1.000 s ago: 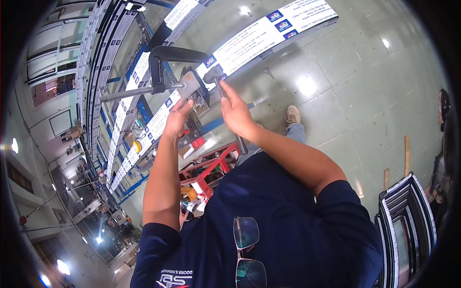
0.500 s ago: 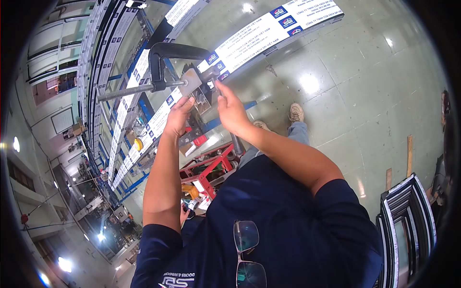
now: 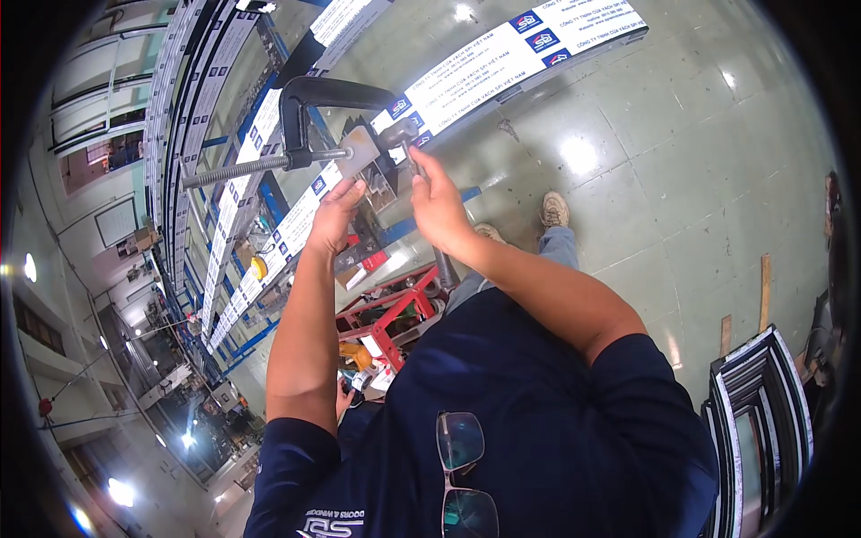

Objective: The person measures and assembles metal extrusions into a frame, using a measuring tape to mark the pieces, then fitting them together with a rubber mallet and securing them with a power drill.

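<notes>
My right hand (image 3: 438,204) is wrapped round the handle of a hammer, whose grey head (image 3: 399,134) is beside a flat plate (image 3: 360,151). My left hand (image 3: 334,213) pinches the lower edge of that plate. A large black C-clamp (image 3: 294,117) stands over the work, its threaded screw (image 3: 235,170) pointing left and its tip at the plate. Under the clamp's arm runs a long profile (image 3: 466,76) wrapped in white printed film. The spot between the plate and the profile is partly hidden.
Wrapped profiles (image 3: 184,117) lie on blue racks at the left. A red cart (image 3: 395,318) with tools stands close to my body. Black frames (image 3: 758,421) lean at the lower right. Part of another person's hand (image 3: 344,396) shows near the cart.
The hammer head has shifted slightly right, away from the plate, along with my right hand. My left hand and the clamp have hardly moved.
</notes>
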`<state>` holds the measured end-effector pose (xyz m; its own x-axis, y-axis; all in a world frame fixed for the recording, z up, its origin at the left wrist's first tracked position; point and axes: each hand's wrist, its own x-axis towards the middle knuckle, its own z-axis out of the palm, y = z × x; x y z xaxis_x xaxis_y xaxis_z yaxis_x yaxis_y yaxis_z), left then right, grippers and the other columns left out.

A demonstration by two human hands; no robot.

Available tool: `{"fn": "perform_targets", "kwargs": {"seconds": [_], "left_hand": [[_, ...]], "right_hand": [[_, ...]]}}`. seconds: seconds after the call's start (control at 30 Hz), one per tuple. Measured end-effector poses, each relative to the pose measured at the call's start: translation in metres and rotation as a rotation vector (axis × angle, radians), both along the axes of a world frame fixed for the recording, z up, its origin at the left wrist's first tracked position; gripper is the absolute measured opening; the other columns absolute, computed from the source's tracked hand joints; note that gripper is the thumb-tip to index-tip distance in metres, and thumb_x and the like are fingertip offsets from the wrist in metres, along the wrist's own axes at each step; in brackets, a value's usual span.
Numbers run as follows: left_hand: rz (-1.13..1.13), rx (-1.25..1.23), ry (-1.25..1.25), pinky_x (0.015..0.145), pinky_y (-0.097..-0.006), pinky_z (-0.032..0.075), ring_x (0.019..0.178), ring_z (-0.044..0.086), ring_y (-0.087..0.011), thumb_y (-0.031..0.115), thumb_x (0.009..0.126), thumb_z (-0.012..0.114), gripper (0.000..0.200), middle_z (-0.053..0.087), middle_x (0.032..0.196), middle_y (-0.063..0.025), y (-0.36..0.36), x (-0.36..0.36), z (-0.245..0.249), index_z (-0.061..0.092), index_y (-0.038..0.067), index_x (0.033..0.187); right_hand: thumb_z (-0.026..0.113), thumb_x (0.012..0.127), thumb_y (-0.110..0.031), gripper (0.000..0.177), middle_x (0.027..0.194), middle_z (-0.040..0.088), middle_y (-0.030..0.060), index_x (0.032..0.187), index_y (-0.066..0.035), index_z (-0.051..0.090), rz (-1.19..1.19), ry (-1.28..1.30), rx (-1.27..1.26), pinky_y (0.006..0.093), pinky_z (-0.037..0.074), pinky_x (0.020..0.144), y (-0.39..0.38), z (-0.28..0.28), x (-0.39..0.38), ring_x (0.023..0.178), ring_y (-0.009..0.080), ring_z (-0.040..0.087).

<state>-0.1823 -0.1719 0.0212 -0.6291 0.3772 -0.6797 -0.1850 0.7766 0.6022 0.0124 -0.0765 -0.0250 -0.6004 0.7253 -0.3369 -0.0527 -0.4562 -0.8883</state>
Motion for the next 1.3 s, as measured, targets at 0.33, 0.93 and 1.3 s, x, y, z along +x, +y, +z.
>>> {"fn": "perform_targets", "kwargs": {"seconds": [0.33,0.93,1.3], "left_hand": [[-0.015,0.014,-0.031,0.097,-0.0335,0.033,0.109,0.052,-0.0101,0.039,0.095,0.069,0.042,0.066,0.117,0.0061,0.003,0.003,0.004,0.064,0.016,0.129],[-0.024,0.015,-0.030,0.096,-0.0336,0.033,0.107,0.051,-0.0098,0.039,0.095,0.070,0.044,0.066,0.116,0.0071,-0.007,-0.009,-0.009,0.062,0.015,0.131],[-0.040,0.006,-0.036,0.097,-0.0340,0.034,0.110,0.051,-0.0092,0.038,0.095,0.069,0.040,0.065,0.118,0.0074,0.000,-0.003,0.000,0.064,0.016,0.129]], "right_hand": [[0.047,0.102,-0.013,0.041,0.136,0.060,0.0201,0.143,-0.009,0.049,0.001,-0.020,-0.112,0.0395,0.044,0.105,0.012,0.013,-0.007,0.125,0.0372,0.057],[0.040,0.106,-0.015,0.042,0.071,0.049,0.0023,0.148,-0.018,0.041,0.117,0.062,-0.254,0.0278,0.038,0.040,0.030,0.019,-0.011,0.047,0.0093,0.042],[0.040,0.106,-0.014,0.042,0.070,0.048,0.0023,0.148,-0.017,0.041,0.130,0.068,-0.375,0.0280,0.038,0.040,0.033,0.017,-0.010,0.047,0.0096,0.042]]}}
